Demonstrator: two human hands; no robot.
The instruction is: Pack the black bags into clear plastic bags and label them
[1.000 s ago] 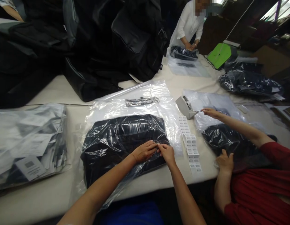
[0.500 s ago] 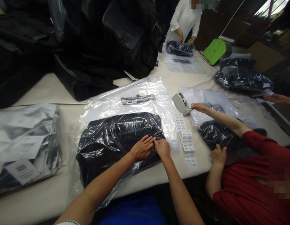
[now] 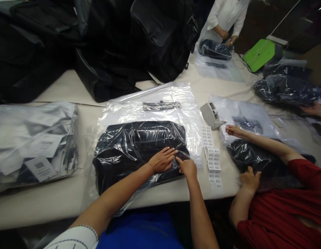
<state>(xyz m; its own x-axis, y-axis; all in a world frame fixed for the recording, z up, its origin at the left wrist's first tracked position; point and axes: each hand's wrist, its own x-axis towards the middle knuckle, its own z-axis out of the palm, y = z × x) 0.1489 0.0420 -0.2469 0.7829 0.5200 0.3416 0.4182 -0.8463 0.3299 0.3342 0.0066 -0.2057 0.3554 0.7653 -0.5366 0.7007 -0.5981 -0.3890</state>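
A black bag in clear plastic [image 3: 139,145] lies on the table in front of me. My left hand [image 3: 163,160] rests flat on the plastic near its right end, fingers stretched out and holding nothing. Close beside its fingertips is my right hand [image 3: 187,167], its index finger extended onto the plastic and the other fingers curled; whether it pinches any plastic is too small to tell. Behind the bag, clear plastic sheets [image 3: 124,110] lie flat with a dark printed strip [image 3: 162,106] showing.
Black bags [image 3: 111,52] are heaped at the back left. At the left sits a plastic bag of labels [image 3: 41,148]. A label strip [image 3: 213,159] and a grey tape dispenser [image 3: 211,116] lie to the right, beside a person in red [image 3: 287,207]. Another person in white works behind.
The view has shifted, so the table items appear further right. My right index finger now points out more. At the right, the person's hand has drawn away from the tape dispenser.
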